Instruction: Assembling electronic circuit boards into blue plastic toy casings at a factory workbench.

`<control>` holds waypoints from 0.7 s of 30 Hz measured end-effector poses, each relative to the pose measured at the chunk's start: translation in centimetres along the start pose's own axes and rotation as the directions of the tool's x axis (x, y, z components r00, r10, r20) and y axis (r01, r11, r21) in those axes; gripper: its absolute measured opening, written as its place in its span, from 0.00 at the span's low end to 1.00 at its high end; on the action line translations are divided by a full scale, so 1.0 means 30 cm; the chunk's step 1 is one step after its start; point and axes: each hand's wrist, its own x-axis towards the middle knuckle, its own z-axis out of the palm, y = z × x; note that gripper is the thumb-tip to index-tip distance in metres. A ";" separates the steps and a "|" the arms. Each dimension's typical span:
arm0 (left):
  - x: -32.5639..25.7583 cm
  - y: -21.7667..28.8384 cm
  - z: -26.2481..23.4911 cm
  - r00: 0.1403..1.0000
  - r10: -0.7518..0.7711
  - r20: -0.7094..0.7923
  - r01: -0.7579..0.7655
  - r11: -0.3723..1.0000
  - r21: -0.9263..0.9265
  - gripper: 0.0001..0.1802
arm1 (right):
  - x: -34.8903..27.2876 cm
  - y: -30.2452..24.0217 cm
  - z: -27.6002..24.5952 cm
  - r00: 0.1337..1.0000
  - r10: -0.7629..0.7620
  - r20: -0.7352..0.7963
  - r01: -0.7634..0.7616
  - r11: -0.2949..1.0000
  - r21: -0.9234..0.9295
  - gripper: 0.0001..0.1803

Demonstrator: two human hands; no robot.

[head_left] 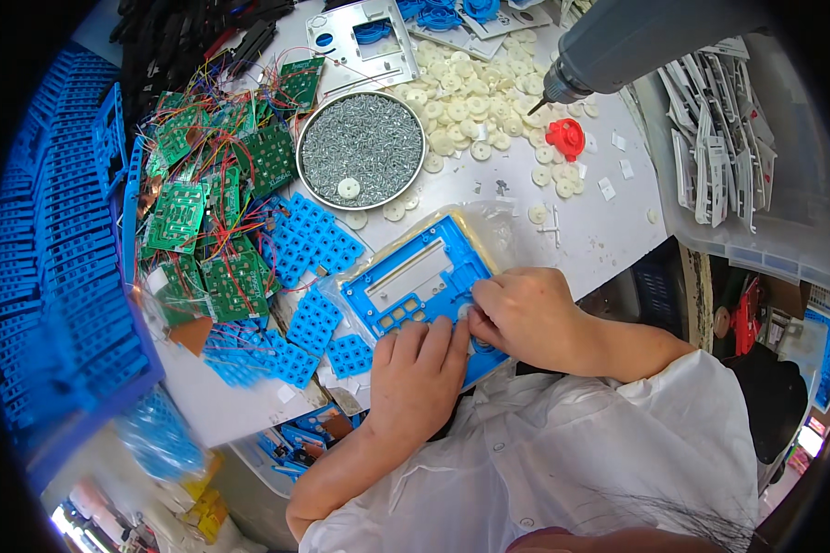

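Observation:
A blue plastic casing (pixel 411 309) with a rectangular window and small square openings lies tilted at the table's near edge, over clear plastic wrap. My left hand (pixel 415 373) grips its near side, fingers bent over the face and thumb out of sight. At the casing's right part, my right hand (pixel 533 315) is closed, thumb and forefinger pinched on a small whitish disc (pixel 465 311). The left fingertips come close to this disc. Part of the casing under the right hand is hidden.
A round tin of screws (pixel 361 147) stands beyond the casing, beside scattered cream plastic discs (pixel 470 101) and a red round part (pixel 565 139). Wired green circuit boards (pixel 177 217) and blue keypads (pixel 314 235) lie left. A grey power screwdriver (pixel 618 46) hangs upper right, near a clear bin (pixel 784 253).

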 end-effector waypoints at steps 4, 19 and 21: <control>0.010 -0.012 -0.015 0.996 0.089 0.033 -0.090 0.994 0.055 0.25 | -0.001 0.000 0.004 1.000 -0.001 -0.017 0.001 1.000 0.007 0.09; 0.044 -0.015 -0.037 0.983 0.162 0.081 -0.174 0.967 0.183 0.22 | -0.024 0.106 -0.343 0.841 -0.032 -0.540 0.163 0.967 0.198 0.09; 0.049 -0.006 -0.042 0.984 0.163 0.073 -0.174 0.965 0.195 0.22 | 0.013 0.178 -0.405 0.522 -0.267 -0.810 0.283 0.950 -0.131 0.15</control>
